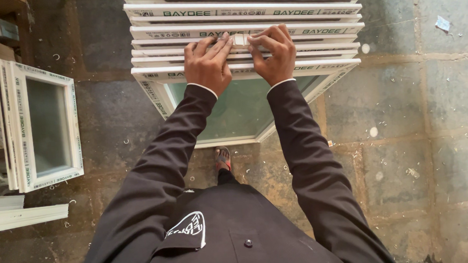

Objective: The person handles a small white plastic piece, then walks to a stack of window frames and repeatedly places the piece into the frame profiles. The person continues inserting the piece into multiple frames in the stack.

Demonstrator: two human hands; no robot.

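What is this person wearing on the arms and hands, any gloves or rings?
Both arms are covered by long black sleeves, each showing a thin white cuff edge at the wrist. The left hand and the right hand are bare, with no gloves, rings or watch visible. The black garment's front carries a white emblem and a dark button.

One camera sits on the person's head and looks straight down, close over both arms, with the stone floor (416, 138) filling the frame.
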